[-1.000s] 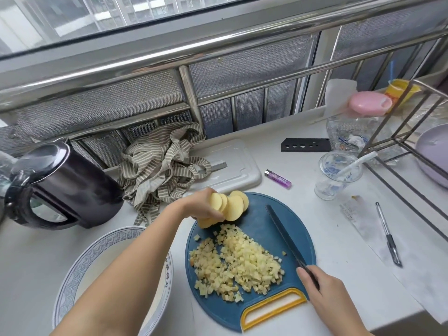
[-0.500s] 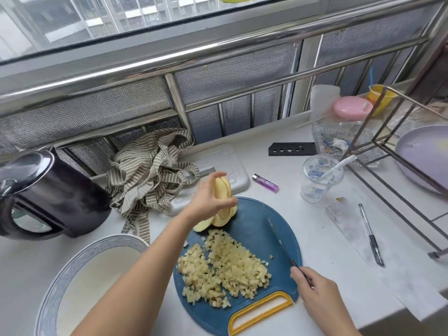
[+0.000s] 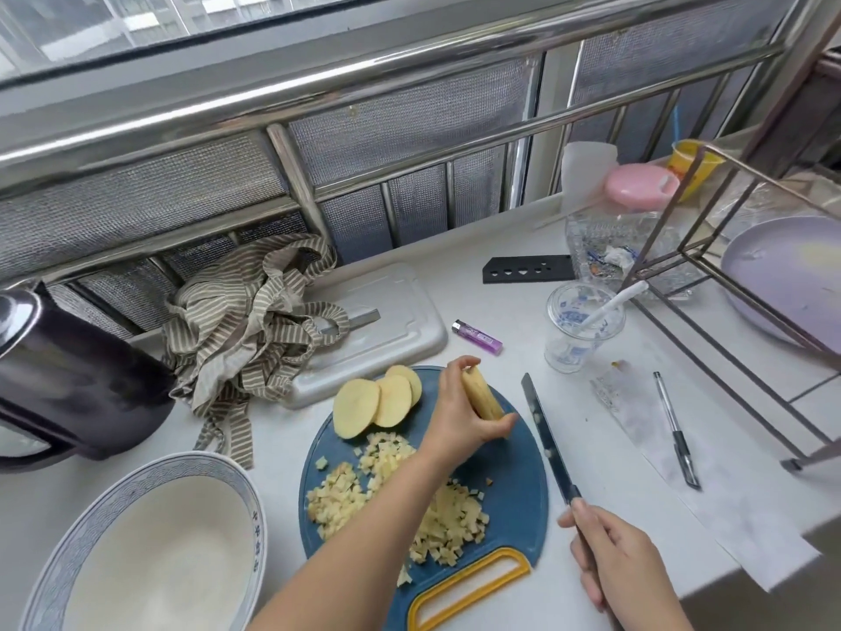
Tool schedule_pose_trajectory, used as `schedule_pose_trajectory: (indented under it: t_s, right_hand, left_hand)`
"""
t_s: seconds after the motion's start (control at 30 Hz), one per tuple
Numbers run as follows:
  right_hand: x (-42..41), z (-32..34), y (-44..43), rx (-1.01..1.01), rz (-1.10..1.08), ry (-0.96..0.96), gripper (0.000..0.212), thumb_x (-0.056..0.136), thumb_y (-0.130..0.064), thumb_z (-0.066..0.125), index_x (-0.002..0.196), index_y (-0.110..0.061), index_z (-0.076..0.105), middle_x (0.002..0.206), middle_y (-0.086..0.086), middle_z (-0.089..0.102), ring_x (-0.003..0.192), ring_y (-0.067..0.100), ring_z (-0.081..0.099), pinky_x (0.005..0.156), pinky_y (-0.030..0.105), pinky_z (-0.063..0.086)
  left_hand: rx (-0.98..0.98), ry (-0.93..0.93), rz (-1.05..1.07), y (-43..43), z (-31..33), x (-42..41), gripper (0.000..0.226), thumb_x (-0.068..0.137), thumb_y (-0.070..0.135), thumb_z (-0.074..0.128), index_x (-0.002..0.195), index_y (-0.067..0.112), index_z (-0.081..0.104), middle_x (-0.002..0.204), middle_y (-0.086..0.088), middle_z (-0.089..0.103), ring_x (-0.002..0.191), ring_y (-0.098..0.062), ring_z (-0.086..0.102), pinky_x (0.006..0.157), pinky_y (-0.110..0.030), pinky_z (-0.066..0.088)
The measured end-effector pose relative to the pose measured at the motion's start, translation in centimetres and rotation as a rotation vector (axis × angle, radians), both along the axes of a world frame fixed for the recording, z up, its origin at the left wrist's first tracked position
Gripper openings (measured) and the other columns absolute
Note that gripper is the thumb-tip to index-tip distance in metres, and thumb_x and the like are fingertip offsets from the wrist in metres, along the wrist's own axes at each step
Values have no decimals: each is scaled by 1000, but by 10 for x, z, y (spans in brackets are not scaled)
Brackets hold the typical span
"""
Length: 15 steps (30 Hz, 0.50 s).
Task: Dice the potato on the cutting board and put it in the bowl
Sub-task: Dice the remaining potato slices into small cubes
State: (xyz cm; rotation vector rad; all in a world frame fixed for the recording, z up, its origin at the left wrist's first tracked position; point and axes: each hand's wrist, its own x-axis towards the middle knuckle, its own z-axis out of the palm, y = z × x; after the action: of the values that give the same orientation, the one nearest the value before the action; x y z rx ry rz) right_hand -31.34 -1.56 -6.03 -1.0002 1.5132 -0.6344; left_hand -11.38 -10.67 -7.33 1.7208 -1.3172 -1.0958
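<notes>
Pinches potato slices [image 3: 483, 397] in the left hand [image 3: 455, 414], on edge over bare board [image 3: 519, 475], clear of the dice [image 3: 450, 526], likely for cutting. Grips the knife [image 3: 544, 430] in the right hand [image 3: 623, 569], blade aside.

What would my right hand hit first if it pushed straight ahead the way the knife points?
Likely the purple lighter, past bare counter beyond the knife in your right hand, though the line may narrowly miss it.

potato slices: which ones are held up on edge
The stack pinched in the left hand; the other three slices lie flat, overlapping, on the cutting board.
</notes>
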Motion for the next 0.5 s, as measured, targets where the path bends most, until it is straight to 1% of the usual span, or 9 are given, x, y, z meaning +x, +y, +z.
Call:
schedule_pose_trajectory:
  t_s: [0.03, 0.1, 0.2, 0.23, 0.33, 0.37, 0.43, 0.47, 0.5]
  right_hand:
    - [0, -1, 0, 0, 2, 1, 35, 98, -28, 50, 79, -4, 67, 51, 8, 42, 35, 20, 37, 38, 20, 28]
    - [0, -2, 1, 1, 14, 9, 34, 99, -27, 50, 79, -4, 66, 52, 9, 42, 36, 19, 37, 37, 20, 28]
    - [1, -5, 0, 6, 50, 34, 35, 99, -29, 49, 81, -4, 66, 51, 7, 42, 37, 18, 38, 37, 21, 29]
    - [2, -5, -1, 8, 62, 44, 35, 99, -29, 49, 81, -5, 65, 50, 6, 43, 37, 18, 38, 38, 21, 30]
    - [4, -4, -5, 4, 97, 57, 34, 99, -30, 49, 82, -6, 66, 49, 3, 43, 37, 18, 36, 39, 22, 31]
    - [4, -3, -6, 0, 110, 57, 34, 99, -30, 49, 82, -6, 66, 49, 3, 42, 38, 18, 36, 39, 22, 30]
    - [6, -1, -8, -1, 132, 54, 35, 100, -30, 48, 81, -6, 65, 49, 4, 42, 38, 18, 35, 38, 22, 29]
    - [6, 0, -8, 0, 136, 49, 35, 100, -30, 48, 81, -6, 65, 49, 4, 43, 38, 18, 36, 38, 22, 29]
    - [6, 0, -8, 3, 139, 43, 35, 100, -30, 48, 81, -6, 65, 49, 4, 43, 38, 18, 36, 37, 23, 29]
  left_hand:
    - [17, 10, -3, 2, -1, 4, 75, 67, 31, 83, 123, 40, 33, 122, 2, 40, 108, -14, 50, 91, -24, 47]
    - [37, 19, -6, 6, -1, 13, 75, 71, 27, 82, 125, 41, 32, 124, 1, 42, 107, -13, 51, 81, -10, 46]
    - [49, 4, -21, 11, 0, 21, 78, 77, 20, 78, 136, 38, 31, 131, 1, 32, 105, -8, 45, 69, 4, 37]
    - [64, 8, -21, 13, 1, 22, 79, 79, 17, 76, 140, 38, 29, 131, 1, 28, 101, -5, 44, 68, 4, 37]
    - [110, 38, 16, 14, 4, 27, 82, 81, 13, 70, 145, 39, 26, 134, 2, 32, 100, -5, 47, 79, -11, 39]
    - [129, 67, 37, 13, 5, 30, 82, 82, 11, 68, 146, 37, 26, 133, 5, 37, 98, -3, 49, 77, -13, 40]
    - [182, 97, 84, 12, 5, 34, 78, 83, 9, 67, 147, 29, 28, 123, 9, 48, 83, 2, 51, 66, -11, 45]
    - [211, 74, 95, 12, 7, 36, 76, 83, 9, 67, 147, 26, 29, 121, 7, 51, 79, 1, 52, 63, -12, 45]
    - [236, 25, 93, 11, 8, 36, 75, 83, 10, 67, 146, 24, 30, 125, 2, 52, 81, -2, 53, 62, -12, 46]
